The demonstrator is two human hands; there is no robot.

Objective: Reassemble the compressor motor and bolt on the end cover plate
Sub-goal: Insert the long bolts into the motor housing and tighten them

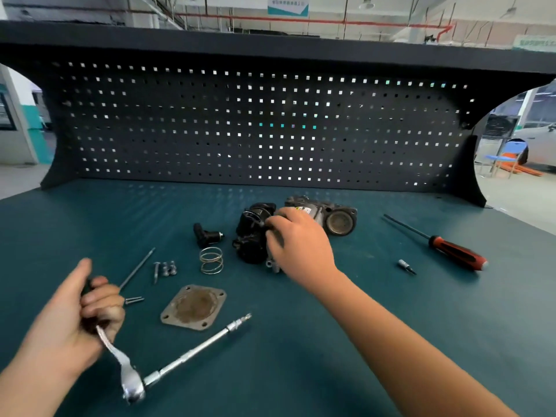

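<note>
Here, the left hand [96, 308] grips the ratchet [129, 374] by its handle, over the bench [451, 311]. The right hand [301, 245] curls over the motor [251, 236] at mid-bench. The cover plate [194, 307] lies flat between the hands, with bolts [165, 269] just behind it.

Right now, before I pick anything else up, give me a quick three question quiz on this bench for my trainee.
1. True or false: the cover plate lies loose on the bench, apart from the motor.
2. The left hand holds which tool? A hammer, B ratchet, C pliers.
3. Which coiled part lies between the bolts and the motor?
Key: 1 true; 2 B; 3 the spring.
</note>
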